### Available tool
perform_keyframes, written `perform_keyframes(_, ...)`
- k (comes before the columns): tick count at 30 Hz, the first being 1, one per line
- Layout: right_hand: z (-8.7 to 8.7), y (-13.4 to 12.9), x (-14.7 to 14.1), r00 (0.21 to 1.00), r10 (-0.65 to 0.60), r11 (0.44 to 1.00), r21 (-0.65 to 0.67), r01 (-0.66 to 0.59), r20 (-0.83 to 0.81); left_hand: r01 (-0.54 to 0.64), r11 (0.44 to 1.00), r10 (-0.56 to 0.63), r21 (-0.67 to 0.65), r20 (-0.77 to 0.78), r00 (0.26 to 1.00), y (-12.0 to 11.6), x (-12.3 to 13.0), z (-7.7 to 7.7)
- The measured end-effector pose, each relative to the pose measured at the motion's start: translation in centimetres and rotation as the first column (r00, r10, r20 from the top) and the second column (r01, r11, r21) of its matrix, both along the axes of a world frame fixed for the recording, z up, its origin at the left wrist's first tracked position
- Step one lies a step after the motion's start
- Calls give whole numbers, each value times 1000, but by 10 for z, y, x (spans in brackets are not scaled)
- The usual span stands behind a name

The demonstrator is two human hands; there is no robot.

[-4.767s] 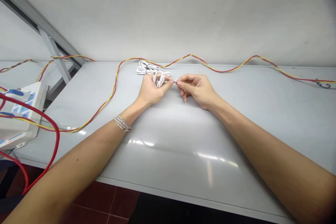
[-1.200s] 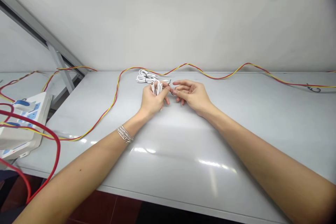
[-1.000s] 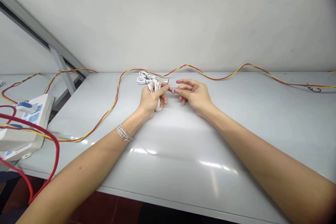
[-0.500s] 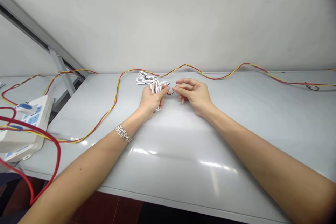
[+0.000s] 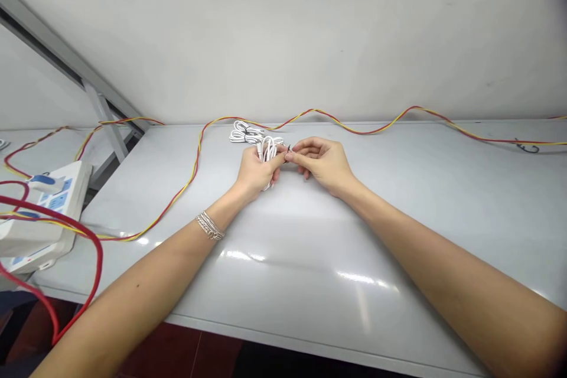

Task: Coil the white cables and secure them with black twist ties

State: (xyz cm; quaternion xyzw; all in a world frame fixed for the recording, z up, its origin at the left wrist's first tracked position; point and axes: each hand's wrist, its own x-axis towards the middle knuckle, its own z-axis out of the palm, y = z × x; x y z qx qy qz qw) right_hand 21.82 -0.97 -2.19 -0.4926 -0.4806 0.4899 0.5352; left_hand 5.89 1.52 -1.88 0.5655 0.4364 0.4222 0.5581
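Pale surface (image 5: 398,236) lies under both hands. White cable (image 5: 267,150) sits bunched in the left hand (image 5: 256,170), with the fingers curled around it. The right hand (image 5: 322,164) has its fingers pinched on a thin dark wire end (image 5: 289,147), it seems. More white loops (image 5: 243,132) lie just behind. Loose fingers could let loops drop and tangle.
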Motion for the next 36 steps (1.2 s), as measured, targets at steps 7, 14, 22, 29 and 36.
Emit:
perform_keyframes(7,0,-1,-1,1000,8,999,48,-7,-2,43,999,-43,-1,11,999,-1,-2,4)
perform_keyframes(14,-2,-1,0,1000,-11,997,74,11,-5,91,996,-92,11,30,995,1,-4,2)
perform_keyframes(22,-5,1,-1,1000,-25,997,75,23,16,34,999,-34,-10,-6,999,3,-1,-3)
perform_keyframes(29,-2,-1,-1,998,-13,999,30,11,66,2,999,-1,-35,18,1000,2,1,-1)
perform_keyframes(36,-2,0,-1,1000,-1,1000,17,1,19,12,1000,-12,-25,20,1000,4,-1,-4)
